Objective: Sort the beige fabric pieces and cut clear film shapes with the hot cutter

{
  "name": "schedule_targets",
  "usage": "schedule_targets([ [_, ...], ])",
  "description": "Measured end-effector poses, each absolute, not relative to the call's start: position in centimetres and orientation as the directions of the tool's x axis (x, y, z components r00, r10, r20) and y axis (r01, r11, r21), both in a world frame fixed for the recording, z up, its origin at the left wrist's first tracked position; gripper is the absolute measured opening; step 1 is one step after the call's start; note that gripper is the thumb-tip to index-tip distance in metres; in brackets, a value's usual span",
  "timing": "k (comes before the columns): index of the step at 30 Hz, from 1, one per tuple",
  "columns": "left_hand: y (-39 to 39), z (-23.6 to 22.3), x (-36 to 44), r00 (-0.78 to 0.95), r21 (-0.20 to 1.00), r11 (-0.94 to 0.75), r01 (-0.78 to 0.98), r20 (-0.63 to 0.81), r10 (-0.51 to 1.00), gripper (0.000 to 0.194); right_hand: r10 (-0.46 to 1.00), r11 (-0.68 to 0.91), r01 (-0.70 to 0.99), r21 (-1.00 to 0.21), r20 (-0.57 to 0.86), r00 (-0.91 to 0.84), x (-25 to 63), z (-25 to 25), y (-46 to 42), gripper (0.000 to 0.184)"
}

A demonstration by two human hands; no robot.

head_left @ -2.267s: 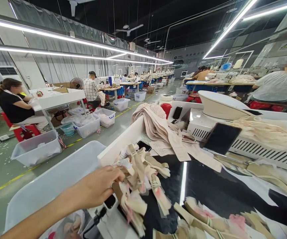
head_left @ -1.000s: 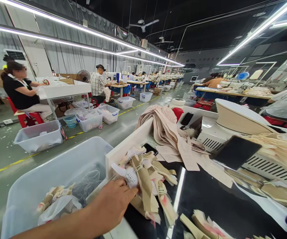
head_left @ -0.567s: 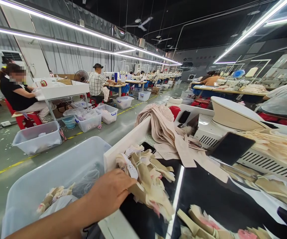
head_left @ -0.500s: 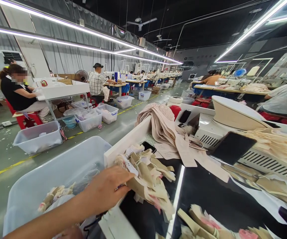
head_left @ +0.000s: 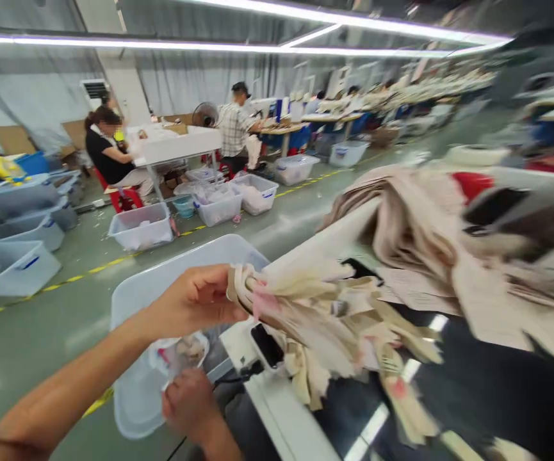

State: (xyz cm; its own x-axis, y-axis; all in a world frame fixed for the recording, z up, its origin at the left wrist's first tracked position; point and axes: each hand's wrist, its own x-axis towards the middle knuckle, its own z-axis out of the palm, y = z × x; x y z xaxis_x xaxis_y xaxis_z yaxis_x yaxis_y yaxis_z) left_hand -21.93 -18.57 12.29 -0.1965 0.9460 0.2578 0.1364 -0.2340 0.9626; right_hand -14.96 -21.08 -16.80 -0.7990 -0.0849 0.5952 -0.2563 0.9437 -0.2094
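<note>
My left hand [head_left: 193, 304] is closed around the tied end of a bundle of beige fabric strips [head_left: 300, 310]. The bundle points right, over the table edge, and shows pink patches and frayed ends. Lower down, my right hand [head_left: 190, 400] has curled fingers beside a whitish, bag-like item [head_left: 187, 351] with beige and pink pieces in it. What those fingers grip is unclear. Both hands are over or near a translucent plastic bin [head_left: 135, 304]. More fabric strips [head_left: 401, 390] lie on the black tabletop [head_left: 454, 384].
A small box with a black face [head_left: 268, 346] sits at the table's corner. Long pale-pink fabric strips [head_left: 401, 211] drape over the white table wall. Across the aisle, a seated person [head_left: 108, 150] and a person in a checked shirt [head_left: 236, 125] work near several bins [head_left: 142, 227].
The view has swung left. My left hand, which was on the bundle lying on the table, now holds it up by one end. My right hand has come into clearer view by the bin.
</note>
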Motion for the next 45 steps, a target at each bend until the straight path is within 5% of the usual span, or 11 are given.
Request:
schedule_targets([
  [7,-28.0,10.2,-26.5,-0.482,0.982,0.017,0.188,0.077,0.873,0.029,-0.068,0.863,-0.316,-0.394,0.528,-0.846,-14.1,-16.3,-20.2,0.021],
  [18,-33.7,-0.1,-28.4,-0.534,0.946,0.315,-0.08,-0.308,0.788,0.049,-0.082,0.838,-0.331,-0.435,0.498,-0.863,-13.7,-15.3,-19.6,0.029],
  [31,-29.6,-12.7,-27.7,-0.582,0.731,0.654,0.195,-0.45,0.677,0.026,-0.1,0.845,-0.326,-0.424,0.472,-0.876,-13.8,-15.2,-19.7,0.028],
  [37,-29.0,-12.1,-28.0,-0.554,0.758,0.608,0.234,-0.41,0.724,0.026,-0.089,0.851,-0.312,-0.422,0.471,-0.878,-13.5,-15.2,-19.8,0.026],
  [45,-29.0,-2.9,-26.3,-0.574,0.802,0.485,0.348,-0.226,0.787,0.02,-0.11,0.879,-0.311,-0.363,0.479,-0.871,-13.8,-15.8,-20.7,0.022],
])
